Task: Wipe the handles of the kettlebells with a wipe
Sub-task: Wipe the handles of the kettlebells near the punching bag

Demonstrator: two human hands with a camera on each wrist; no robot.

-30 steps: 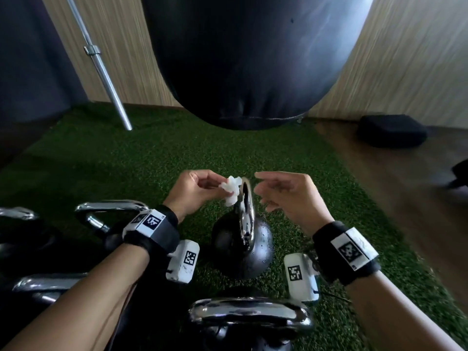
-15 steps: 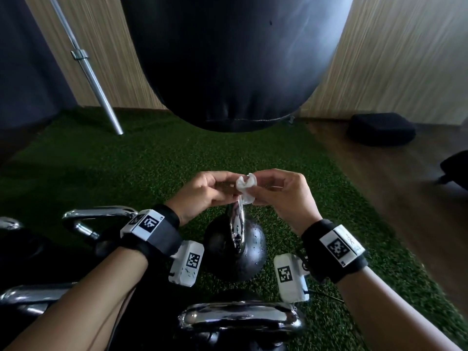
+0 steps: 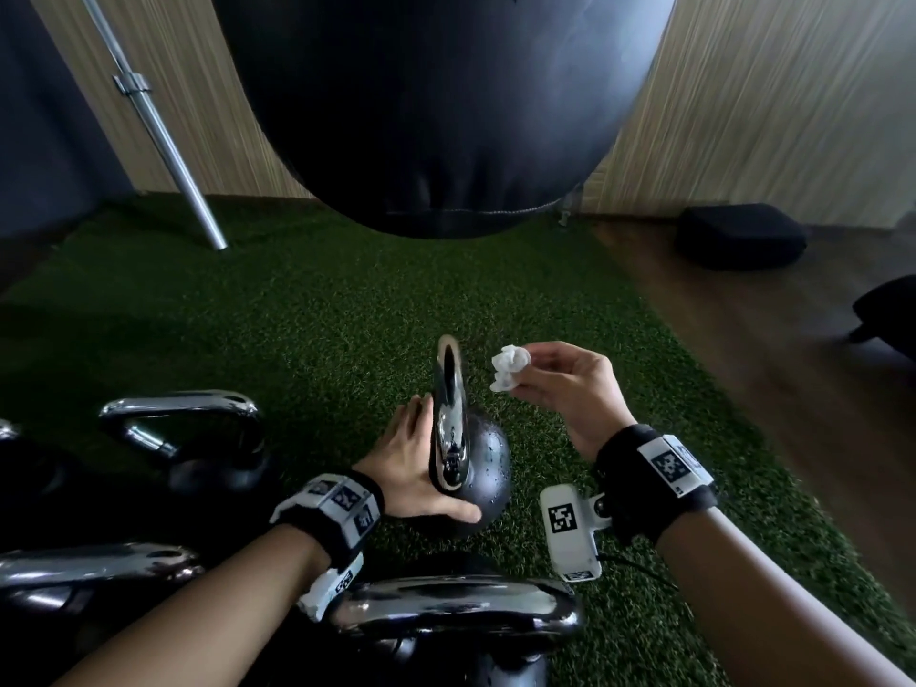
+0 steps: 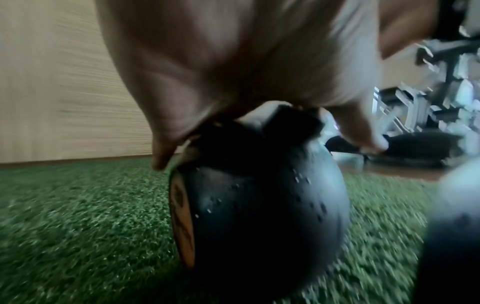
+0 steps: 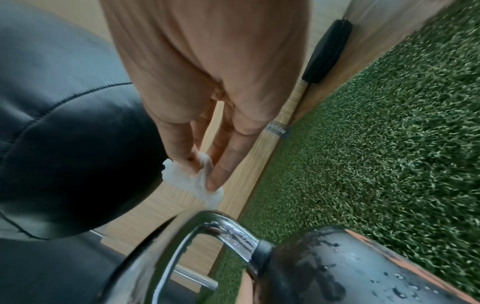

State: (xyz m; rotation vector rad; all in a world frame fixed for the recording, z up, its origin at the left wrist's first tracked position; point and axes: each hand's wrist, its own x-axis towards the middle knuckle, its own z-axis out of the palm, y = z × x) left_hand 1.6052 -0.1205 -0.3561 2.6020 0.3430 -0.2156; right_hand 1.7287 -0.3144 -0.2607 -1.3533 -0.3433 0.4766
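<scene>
Steadying the kettlebell (image 3: 476,468) at frame centre on the turf, left hand (image 3: 411,463) lies flat-fingered against it while right hand (image 3: 570,389) pinches the crumpled wipe (image 3: 509,366) beside the handle (image 3: 450,389): heavy, rigid, wet chrome likely slippery; wipe soft, light.

The left hand's (image 3: 414,468) fingers sit behind the kettlebell (image 3: 476,468) in the head view, so their lie cannot be told. In the left wrist view that hand (image 4: 233,57) is blurred and cut off at the top edge. The gym gear (image 4: 441,92) behind is a blur. The punching bag (image 3: 436,106) runs off the top. The near kettlebell (image 3: 446,632) is cropped at the bottom edge.
</scene>
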